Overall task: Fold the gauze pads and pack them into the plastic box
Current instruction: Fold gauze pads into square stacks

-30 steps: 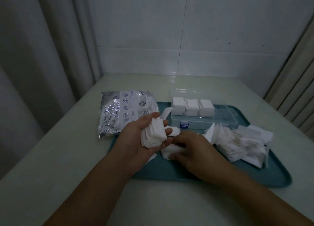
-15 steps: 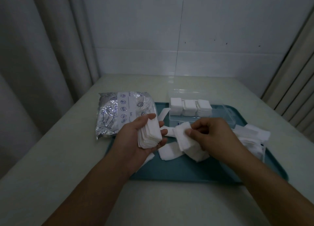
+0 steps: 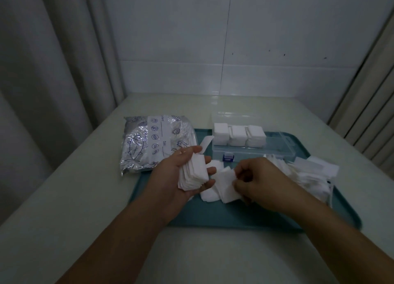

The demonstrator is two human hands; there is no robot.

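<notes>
Farthest left on the pale surface (image 3: 74,198) lies a crinkly printed bag (image 3: 153,143), its right edge lapping over the rim of the teal tray (image 3: 234,217); it looks like the packet your supply came from, parked within reach but clear of the work.

Next comes your left hand (image 3: 179,177), palm up over the tray's left side, fingers (image 3: 210,169) and thumb curled round a stack of folded pads (image 3: 195,172). You hold it like a deck of cards, probably so each new piece can be laid on top and the stack stays square for one drop into the box.

Just right of it, your right hand (image 3: 258,181) pinches a single gauze pad (image 3: 226,181) between thumb and curled fingertips, its free edge almost touching the stack; I would judge you are mid-fold or about to add it. A few loose pieces (image 3: 210,195) lie on the tray beneath.

Behind both hands the clear plastic box (image 3: 275,149) stands open at the tray's far edge, three white blocks of packed gauze (image 3: 238,135) filling its left end and the right end bare, so there is room yet.

Farthest right, a heap of unfolded gauze (image 3: 307,177) sits beside your working hand, handy for the next pick.
</notes>
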